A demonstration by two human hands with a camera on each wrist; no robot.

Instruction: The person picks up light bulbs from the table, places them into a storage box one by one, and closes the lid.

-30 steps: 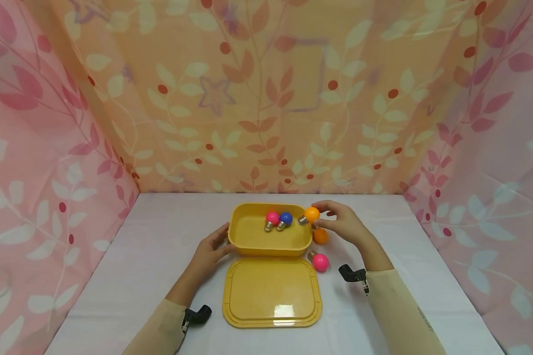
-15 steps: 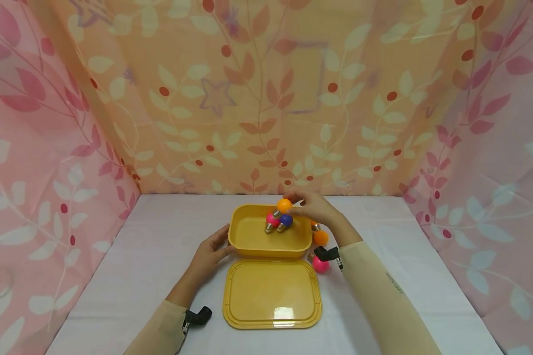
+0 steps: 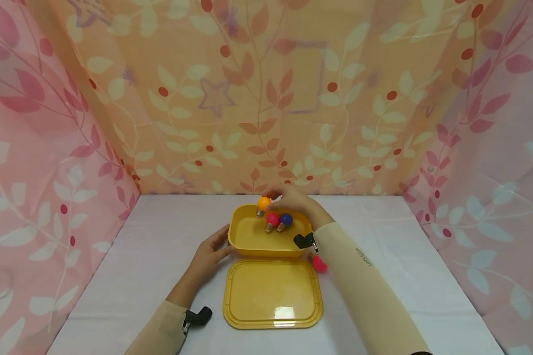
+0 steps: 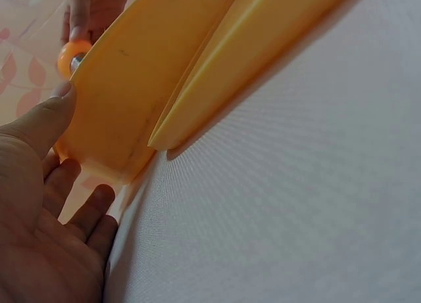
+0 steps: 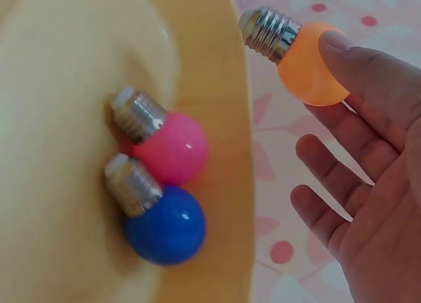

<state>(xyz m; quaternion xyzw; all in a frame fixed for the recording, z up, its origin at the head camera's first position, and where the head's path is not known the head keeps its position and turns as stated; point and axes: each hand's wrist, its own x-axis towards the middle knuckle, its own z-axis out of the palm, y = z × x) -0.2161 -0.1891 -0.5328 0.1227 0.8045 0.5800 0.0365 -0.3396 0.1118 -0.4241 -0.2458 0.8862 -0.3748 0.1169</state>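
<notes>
Left hand (image 3: pixel 208 257): against the left wall of the yellow box (image 3: pixel 248 239), fingers loosely parted and closed round nothing; we take this contact as steadying. Yellow box: on the white worktop (image 3: pixel 155 241), open side up, its inside within reach. Orange bulb (image 3: pixel 264 203): raised at the box's far rim — over or beyond it, we cannot tell. Yellow lid (image 3: pixel 273 293): flat before the box, apparently parked aside. Inner pink bulb (image 3: pixel 273 219), blue bulb (image 3: pixel 286 219): inside the box, touching. Right hand (image 3: pixel 288 199): by the box's far rim, fingers pinching the orange bulb's globe — which, we judge, keeps its metal cap free. Outer pink bulb (image 3: pixel 320 265): outside, near the box's front right corner, partly hidden by the sleeve (image 3: pixel 360 276).
</notes>
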